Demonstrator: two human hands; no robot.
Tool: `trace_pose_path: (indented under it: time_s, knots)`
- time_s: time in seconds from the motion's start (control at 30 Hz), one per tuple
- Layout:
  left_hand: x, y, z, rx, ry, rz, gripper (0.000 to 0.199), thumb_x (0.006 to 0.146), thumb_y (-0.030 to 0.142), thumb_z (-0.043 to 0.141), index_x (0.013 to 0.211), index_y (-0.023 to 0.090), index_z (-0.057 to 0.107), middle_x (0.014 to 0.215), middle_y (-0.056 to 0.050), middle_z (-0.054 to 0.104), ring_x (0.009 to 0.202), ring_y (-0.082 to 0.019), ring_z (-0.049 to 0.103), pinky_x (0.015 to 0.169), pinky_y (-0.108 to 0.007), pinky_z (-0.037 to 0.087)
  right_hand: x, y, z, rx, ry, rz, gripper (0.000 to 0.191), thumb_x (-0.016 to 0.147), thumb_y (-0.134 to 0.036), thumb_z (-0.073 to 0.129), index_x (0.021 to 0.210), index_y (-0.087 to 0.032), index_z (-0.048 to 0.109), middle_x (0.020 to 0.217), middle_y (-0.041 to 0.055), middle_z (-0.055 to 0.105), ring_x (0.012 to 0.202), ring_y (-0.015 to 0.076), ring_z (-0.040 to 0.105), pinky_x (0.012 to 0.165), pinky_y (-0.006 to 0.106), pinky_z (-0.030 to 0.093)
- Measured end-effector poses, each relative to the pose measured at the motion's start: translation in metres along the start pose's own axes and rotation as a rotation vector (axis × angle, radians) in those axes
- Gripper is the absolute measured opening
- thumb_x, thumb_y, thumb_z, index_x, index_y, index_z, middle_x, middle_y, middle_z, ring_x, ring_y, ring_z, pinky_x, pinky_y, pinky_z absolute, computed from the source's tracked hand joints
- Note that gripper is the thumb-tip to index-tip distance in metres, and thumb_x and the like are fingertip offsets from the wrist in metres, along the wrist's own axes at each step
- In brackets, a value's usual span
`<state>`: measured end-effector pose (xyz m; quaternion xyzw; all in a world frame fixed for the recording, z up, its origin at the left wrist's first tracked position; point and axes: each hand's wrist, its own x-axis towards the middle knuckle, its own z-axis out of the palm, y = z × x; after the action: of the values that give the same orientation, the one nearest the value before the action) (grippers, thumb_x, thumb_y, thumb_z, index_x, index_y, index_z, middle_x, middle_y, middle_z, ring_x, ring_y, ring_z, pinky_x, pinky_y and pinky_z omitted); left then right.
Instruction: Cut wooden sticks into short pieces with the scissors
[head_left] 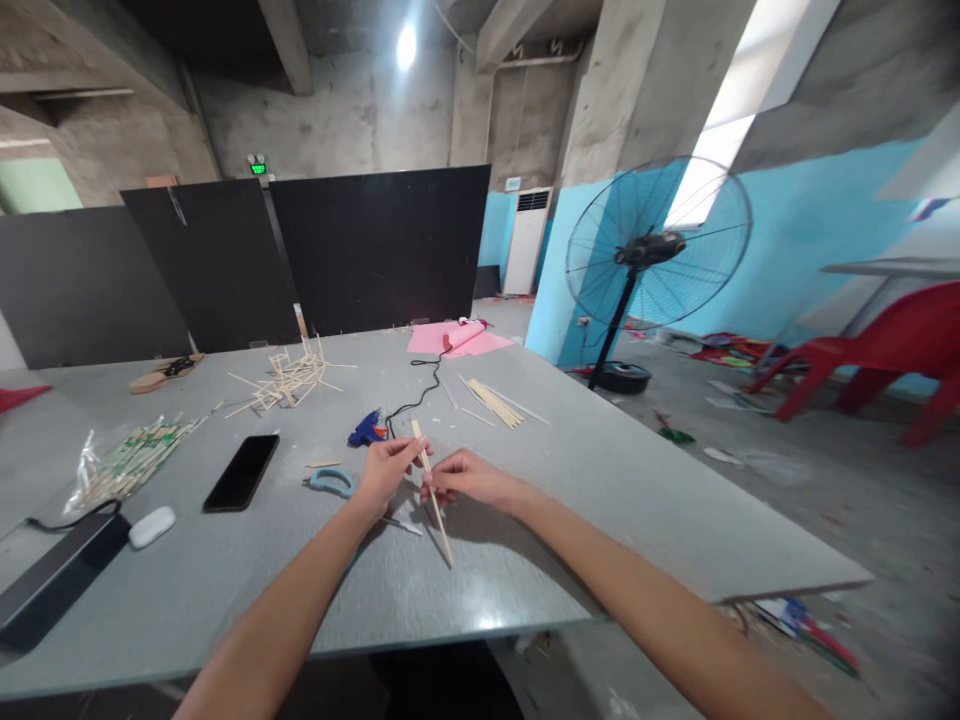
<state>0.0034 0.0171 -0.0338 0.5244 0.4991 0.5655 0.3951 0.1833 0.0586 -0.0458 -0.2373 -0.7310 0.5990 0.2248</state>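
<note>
Both hands pinch a pair of wooden chopsticks point(441, 530), slanted above the grey table. My left hand point(388, 468) grips it near the upper end with bent fingers. Slightly lower, my right hand point(469, 477) closes thumb and fingers on the same sticks. Left of my left hand lies a light-blue-handled cutting tool point(330, 482); its head is too small to name surely. Behind the hands rests a blue glue gun point(366, 430) with a black cord. A slim tool with a pale tip point(405, 525) lies partly under my left hand.
A frame of joined sticks point(292, 378) and wrapped chopsticks point(146, 455) are on the left. Nearer are a phone point(241, 473), a white case point(152, 527) and a dark box point(64, 575). Loose sticks point(495, 402) and pink paper point(469, 338) lie beyond. A fan point(660, 245) stands right.
</note>
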Motion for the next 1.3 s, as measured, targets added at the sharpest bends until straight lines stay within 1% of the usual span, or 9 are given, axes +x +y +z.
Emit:
trace_pose_path:
  time_s: [0.23,0.57,0.83,0.93,1.07,1.3]
  knots:
    - [0.0005,-0.0012,-0.0003,0.006,-0.004,0.000,0.046,0.072,0.061,0.081,0.076,0.016,0.084,0.071,-0.007,0.070,0.058,-0.011,0.048,0.058,-0.026,0.038,-0.0002,0.0007,-0.0006,-0.013,-0.005,0.003,0.045,0.084,-0.058,0.075,0.086,-0.014,0.083,0.080,0.0091,0.076,0.062,0.0125,0.056,0.060,0.027,0.043]
    - [-0.0003,-0.0005,-0.0001,0.002,-0.005,-0.006,0.046,0.071,0.061,0.081,0.077,0.016,0.084,0.075,-0.008,0.073,0.059,-0.012,0.049,0.059,-0.026,0.039,0.0006,0.0004,-0.0001,-0.017,0.002,0.005,0.047,0.081,-0.060,0.077,0.083,-0.013,0.082,0.078,0.0095,0.075,0.059,0.0116,0.054,0.058,0.027,0.042]
    - [0.0003,-0.0018,-0.0009,0.035,-0.010,0.003,0.047,0.073,0.062,0.079,0.077,0.016,0.084,0.067,-0.004,0.066,0.058,-0.012,0.049,0.058,-0.026,0.037,0.0012,0.0019,-0.0005,-0.027,-0.001,-0.003,0.049,0.082,-0.063,0.076,0.083,-0.014,0.082,0.079,0.0103,0.076,0.060,0.0124,0.055,0.057,0.027,0.043]
    - [0.0011,-0.0034,-0.0010,0.028,-0.010,0.002,0.046,0.073,0.061,0.079,0.077,0.015,0.084,0.066,-0.004,0.066,0.057,-0.011,0.048,0.057,-0.026,0.037,0.0017,0.0024,-0.0004,-0.025,0.000,0.001,0.048,0.081,-0.062,0.076,0.082,-0.014,0.082,0.076,0.0096,0.075,0.059,0.0124,0.055,0.056,0.027,0.042]
    - [0.0020,-0.0051,-0.0010,0.017,-0.014,0.001,0.044,0.074,0.059,0.079,0.078,0.015,0.084,0.068,-0.005,0.067,0.058,-0.011,0.048,0.058,-0.026,0.037,0.0010,0.0010,-0.0001,-0.033,-0.003,0.005,0.048,0.082,-0.062,0.075,0.083,-0.014,0.082,0.078,0.0096,0.075,0.060,0.0125,0.056,0.057,0.027,0.042]
    - [0.0010,-0.0037,-0.0014,0.035,-0.018,-0.012,0.045,0.075,0.059,0.078,0.079,0.015,0.084,0.068,-0.004,0.067,0.058,-0.011,0.048,0.059,-0.026,0.036,0.0017,0.0039,-0.0011,-0.047,-0.014,-0.010,0.049,0.084,-0.062,0.074,0.083,-0.014,0.082,0.078,0.0090,0.075,0.060,0.0118,0.055,0.057,0.027,0.042]
